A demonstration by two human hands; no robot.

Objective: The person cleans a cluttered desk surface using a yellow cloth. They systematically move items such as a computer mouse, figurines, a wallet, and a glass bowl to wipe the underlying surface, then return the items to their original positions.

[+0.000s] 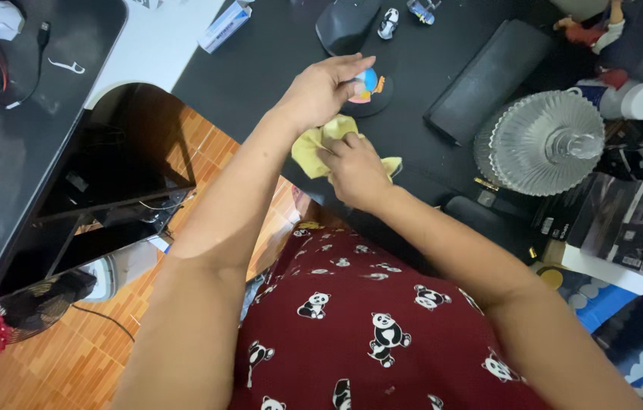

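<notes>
Head view, left hand (321, 89) grip on small colourful figure (369, 83), right hand (353, 168) clutching yellow cloth (314, 148), mouse (346, 24) nr.

The setting was a home desk area, likely a bedroom or study. A black desk (261, 68) carried a computer mouse (346, 24), a black wrist rest (488, 76), small figurines (388, 23) and a ribbed glass lamp shade (545, 143). Wood-pattern flooring (56, 364), a floor fan (40, 304) and stacked product boxes (617, 216) indicated domestic use.
</notes>
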